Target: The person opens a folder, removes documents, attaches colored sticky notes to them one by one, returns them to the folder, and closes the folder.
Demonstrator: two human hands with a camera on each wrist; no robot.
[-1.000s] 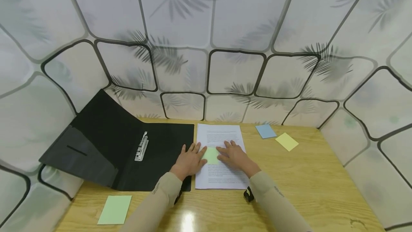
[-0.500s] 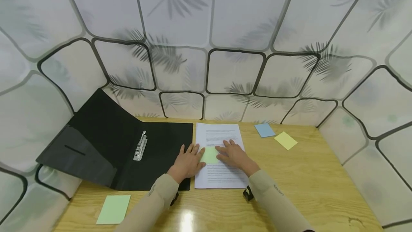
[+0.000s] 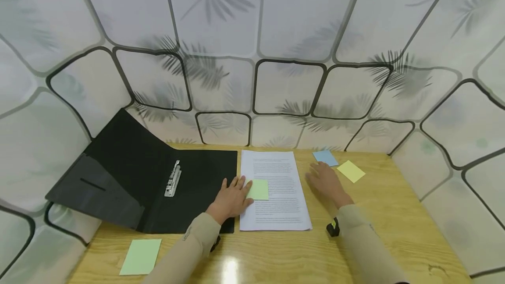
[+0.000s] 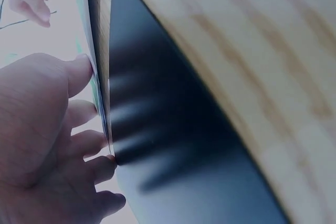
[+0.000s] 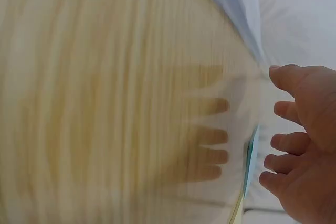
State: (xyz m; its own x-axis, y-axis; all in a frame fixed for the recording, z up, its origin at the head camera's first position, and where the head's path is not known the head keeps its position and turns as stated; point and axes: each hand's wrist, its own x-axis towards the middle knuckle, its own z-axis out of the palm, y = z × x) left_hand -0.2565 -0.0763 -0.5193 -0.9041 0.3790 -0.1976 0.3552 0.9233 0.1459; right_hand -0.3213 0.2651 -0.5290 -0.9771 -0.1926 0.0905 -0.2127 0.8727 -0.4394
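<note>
My left hand (image 3: pixel 232 198) lies with spread fingers over the left edge of a stack of printed paper (image 3: pixel 280 214). Its fingertips reach the light green sticky note (image 3: pixel 259 189) stuck at the middle of the sheet. In the left wrist view the fingers (image 4: pixel 89 142) extend over the paper edge, beside the black folder (image 4: pixel 168 114). Right of the stack, my right hand (image 3: pixel 326 183) is held over the wooden table, fingers loosely bent and holding nothing. Its fingertips are just short of the blue sticky note (image 3: pixel 325 157), with the yellow sticky note (image 3: pixel 351 171) beyond.
The open black binder (image 3: pixel 205 192) with a metal clip (image 3: pixel 172 179) lies left of the paper, its cover leaning up against the patterned curtain (image 3: pixel 221 86). A larger green note (image 3: pixel 140 257) rests at the table's front left. The wooden table (image 3: pixel 386 222) extends to the right.
My right hand has left the green note on the paper and moved right, toward the blue note. My left hand has stayed in place.
</note>
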